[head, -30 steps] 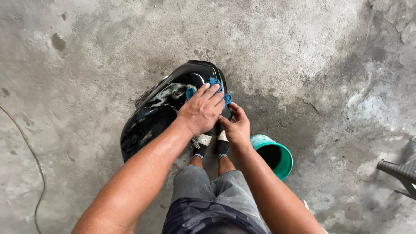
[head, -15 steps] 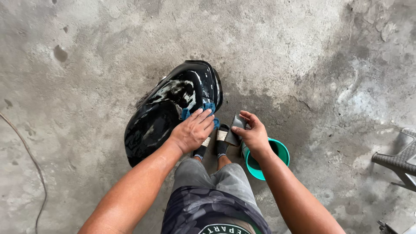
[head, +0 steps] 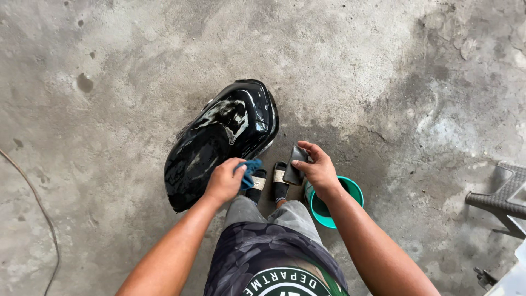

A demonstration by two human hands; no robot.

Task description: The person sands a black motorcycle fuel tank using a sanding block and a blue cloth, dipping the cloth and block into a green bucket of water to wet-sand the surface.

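Shift: both hands have drawn back off the glossy black tank (head: 222, 140) toward the knees.
Left hand (head: 223, 181): closed on a blue cloth (head: 249, 171), at the tank's near edge, within wiping reach.
Right hand (head: 316, 169): gripping a dark flat pad (head: 295, 163) (perhaps sandpaper) above the teal bucket (head: 339, 205).
Tank: on the concrete floor (head: 109, 82), soapy.

Rough grey concrete floor (head: 137, 66), mottled with pale patches, dark damp stains and small pits. Darker wet area toward the middle. Hairline crack running across the right half. Thin pale cable (head: 38, 214) curving along the left edge. Dark grey woven plastic chair (head: 501, 200) poking in at the right edge. Soft, even daylight, no hard shadows.
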